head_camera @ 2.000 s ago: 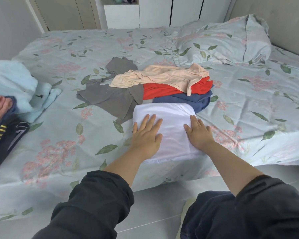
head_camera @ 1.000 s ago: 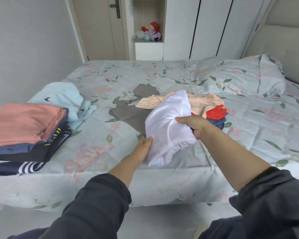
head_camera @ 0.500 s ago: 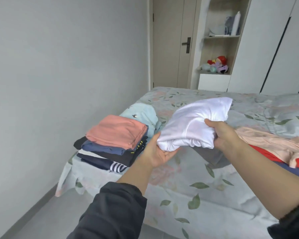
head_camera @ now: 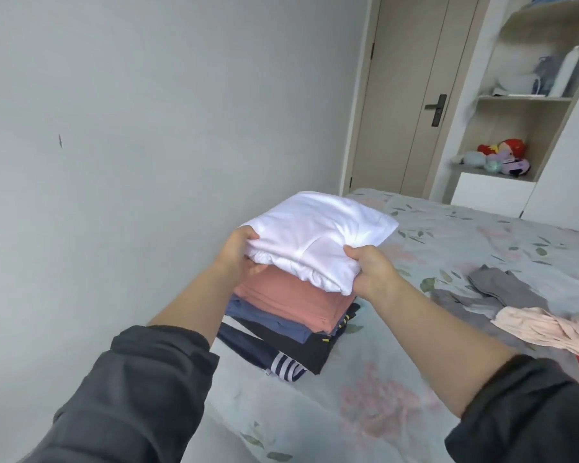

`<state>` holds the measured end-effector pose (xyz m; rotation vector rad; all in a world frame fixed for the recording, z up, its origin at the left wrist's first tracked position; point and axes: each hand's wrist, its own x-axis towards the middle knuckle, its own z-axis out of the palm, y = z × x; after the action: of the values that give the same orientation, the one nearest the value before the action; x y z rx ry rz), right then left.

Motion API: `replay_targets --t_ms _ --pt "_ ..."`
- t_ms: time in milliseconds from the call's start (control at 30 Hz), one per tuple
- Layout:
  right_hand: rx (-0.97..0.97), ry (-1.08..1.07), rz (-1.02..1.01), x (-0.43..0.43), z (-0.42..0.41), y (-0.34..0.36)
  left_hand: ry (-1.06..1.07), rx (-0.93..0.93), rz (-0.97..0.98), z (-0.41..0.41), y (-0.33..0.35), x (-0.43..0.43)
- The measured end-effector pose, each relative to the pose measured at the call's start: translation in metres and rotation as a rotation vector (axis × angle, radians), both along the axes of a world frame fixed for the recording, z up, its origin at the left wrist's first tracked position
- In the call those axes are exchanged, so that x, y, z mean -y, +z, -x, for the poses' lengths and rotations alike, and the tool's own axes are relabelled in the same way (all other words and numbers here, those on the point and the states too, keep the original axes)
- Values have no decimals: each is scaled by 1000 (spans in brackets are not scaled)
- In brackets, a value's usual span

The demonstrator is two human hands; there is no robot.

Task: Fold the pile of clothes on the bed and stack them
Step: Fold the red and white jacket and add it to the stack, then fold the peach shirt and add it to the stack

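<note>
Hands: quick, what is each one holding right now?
Left hand: gripping the left edge of the folded white garment.
Right hand: gripping its right edge.

My dark charcoal left sleeve (head_camera: 141,389), seven o'clock, and right sleeve (head_camera: 532,412), four o'clock, bunch mid-forearm. Left hand (head_camera: 238,259), right hand (head_camera: 371,272): bare.

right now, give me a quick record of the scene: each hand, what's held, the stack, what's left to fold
stack: pink on top, then blue, black, navy striped
white garment: folded, held directly over the stack
left hand: grips its left edge
right hand: grips its right edge
unfolded: grey garment, peach garment, on the bed
</note>
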<state>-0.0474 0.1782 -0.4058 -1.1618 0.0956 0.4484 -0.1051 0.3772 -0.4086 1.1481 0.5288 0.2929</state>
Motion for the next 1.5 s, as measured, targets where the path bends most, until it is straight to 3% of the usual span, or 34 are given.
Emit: replay_targets --t_ms 100,200,300,400,467,500,567,600,667,733,967,1167,1267,1500 --pt "-17 -20 138 -27 -5 -45 78 -192 -313 -10 -23 -22" --pt "-49 -12 238 -37 -7 -78 177 -428 -1019 -11 -50 -25" --pt "6 11 267 -33 -19 -79 217 -274 -1522 -25 -45 -17" --pt "103 -74 341 -25 -27 -74 -11 -221 -1750 -56 -36 0" --pt "350 -342 605 -22 -34 -72 -212 -322 -1812 -72 -45 7" --pt "571 -419 778 -20 -35 -70 -283 -384 -1825 -78 -54 7" --pt "977 -268 1113 -24 -42 -75 -313 -443 -1833 -84 -74 3" --pt "1041 -69 1235 -28 -47 -81 -307 -446 -1822 -86 -81 -1" --pt "921 317 1421 -36 -56 -97 -313 -447 -1775 -91 -87 -10" --pt "852 407 1458 -41 -62 -106 -336 -456 -1741 -93 -88 -15" --pt "923 231 1424 -20 -49 -106 -284 -460 -1813 -81 -73 1" --pt "944 94 1463 48 -29 -87 -285 -113 -1980 -57 -56 71" --pt "965 -38 1540 100 -14 -84 -275 14 -1970 -46 -60 123" --pt "791 -156 1652 253 28 -99 -363 191 -1923 -33 -83 279"
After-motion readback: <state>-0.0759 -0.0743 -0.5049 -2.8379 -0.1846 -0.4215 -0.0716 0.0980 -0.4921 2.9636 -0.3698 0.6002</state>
